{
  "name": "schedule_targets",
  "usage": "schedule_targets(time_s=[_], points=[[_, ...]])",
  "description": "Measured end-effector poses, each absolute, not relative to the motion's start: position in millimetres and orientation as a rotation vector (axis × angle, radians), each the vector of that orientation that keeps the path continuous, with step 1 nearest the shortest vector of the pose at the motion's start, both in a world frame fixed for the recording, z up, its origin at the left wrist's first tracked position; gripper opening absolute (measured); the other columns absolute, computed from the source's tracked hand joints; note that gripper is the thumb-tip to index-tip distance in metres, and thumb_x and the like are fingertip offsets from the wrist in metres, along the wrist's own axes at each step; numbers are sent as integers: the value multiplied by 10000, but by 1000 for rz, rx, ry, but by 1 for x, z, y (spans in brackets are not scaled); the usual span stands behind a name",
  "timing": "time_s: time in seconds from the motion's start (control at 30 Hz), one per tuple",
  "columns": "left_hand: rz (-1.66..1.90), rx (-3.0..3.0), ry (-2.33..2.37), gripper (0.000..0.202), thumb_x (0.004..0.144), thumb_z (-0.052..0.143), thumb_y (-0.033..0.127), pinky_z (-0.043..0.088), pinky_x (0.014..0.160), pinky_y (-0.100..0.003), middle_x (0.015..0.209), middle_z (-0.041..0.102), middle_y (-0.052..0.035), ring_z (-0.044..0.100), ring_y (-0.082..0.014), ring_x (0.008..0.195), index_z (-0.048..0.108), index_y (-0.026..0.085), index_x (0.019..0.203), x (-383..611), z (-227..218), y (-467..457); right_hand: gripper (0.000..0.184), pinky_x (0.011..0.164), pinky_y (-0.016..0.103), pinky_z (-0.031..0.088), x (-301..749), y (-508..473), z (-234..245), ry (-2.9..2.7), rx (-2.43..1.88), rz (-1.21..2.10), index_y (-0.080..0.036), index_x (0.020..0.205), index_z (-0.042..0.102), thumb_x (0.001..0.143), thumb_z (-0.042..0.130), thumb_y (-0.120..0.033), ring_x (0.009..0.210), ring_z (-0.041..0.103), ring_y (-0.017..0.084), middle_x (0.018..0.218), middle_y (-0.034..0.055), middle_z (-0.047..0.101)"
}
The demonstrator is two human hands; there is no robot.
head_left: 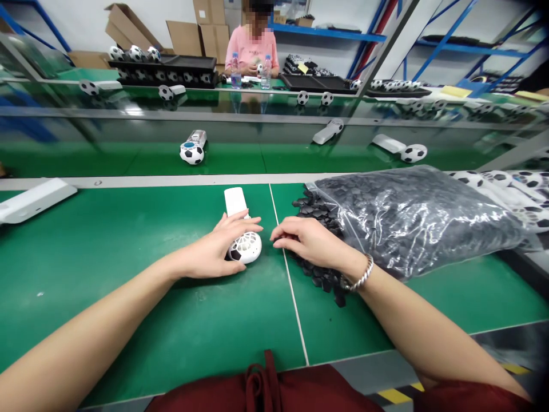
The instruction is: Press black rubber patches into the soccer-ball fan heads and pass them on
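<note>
A white handheld device (237, 201) lies on the green table, its round football-patterned head (251, 247) towards me. The head has a white lattice, with black patches in part of it. My left hand (217, 246) rests around the device, thumb at the near side of the head and fingers across its top. Just to the right, my right hand (306, 240) hovers with thumb and fingertips pinched together; anything between them is too small to make out. Beside and beneath that hand spread loose black pieces (319, 209), spilling from a clear plastic bag (420, 223) full of them.
Another white part (38, 200) lies at the left. Beyond the table edge, several football-headed devices (192, 150) lie on a green belt. More are piled (497, 180) at the right. Across the belt a person in pink (244, 48) sits near black trays (167, 71) and bottles (266, 73).
</note>
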State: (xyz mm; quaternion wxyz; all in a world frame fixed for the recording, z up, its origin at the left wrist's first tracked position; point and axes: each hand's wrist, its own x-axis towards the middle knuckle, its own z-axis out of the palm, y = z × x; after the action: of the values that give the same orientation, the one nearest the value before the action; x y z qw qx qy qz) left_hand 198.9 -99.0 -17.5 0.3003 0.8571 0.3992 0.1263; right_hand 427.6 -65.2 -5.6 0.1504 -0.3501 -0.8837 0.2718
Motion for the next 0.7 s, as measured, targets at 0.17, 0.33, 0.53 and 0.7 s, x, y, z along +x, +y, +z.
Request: schedule_targets(time_s=[0.17, 0.33, 0.53, 0.7], points=[[371, 2191, 1037, 635, 687, 532, 116, 150, 1075, -494, 1455, 172, -28, 10, -240, 1349, 332, 254, 1273, 200, -18, -101, 115, 751, 226, 438, 420, -75, -9, -2486, -740, 771, -189, 877, 641, 813, 546, -174, 797, 576, 108, 843, 13, 647], [365, 2172, 1002, 630, 679, 533, 110, 152, 1077, -491, 1440, 214, -25, 17, -251, 1348, 352, 256, 1265, 203, -18, -102, 207, 740, 225, 448, 416, -78, -13, -2483, -589, 728, -185, 970, 622, 856, 457, -134, 822, 543, 103, 886, 38, 602], [384, 2173, 1008, 641, 681, 526, 113, 149, 1075, -500, 1437, 226, -33, 29, -243, 1349, 338, 259, 1276, 201, -17, -102, 157, 768, 276, 460, 416, -82, -10, -2553, -559, 679, -148, 951, 563, 852, 442, -132, 867, 527, 137, 910, 65, 588], [405, 2139, 1065, 619, 684, 620, 249, 175, 1068, -498, 1434, 235, -55, 52, -248, 1348, 373, 249, 1251, 207, -16, -105, 232, 767, 288, 463, 415, -83, -12, -2583, -422, 570, -195, 952, 593, 857, 401, -105, 877, 522, 135, 930, 54, 598]])
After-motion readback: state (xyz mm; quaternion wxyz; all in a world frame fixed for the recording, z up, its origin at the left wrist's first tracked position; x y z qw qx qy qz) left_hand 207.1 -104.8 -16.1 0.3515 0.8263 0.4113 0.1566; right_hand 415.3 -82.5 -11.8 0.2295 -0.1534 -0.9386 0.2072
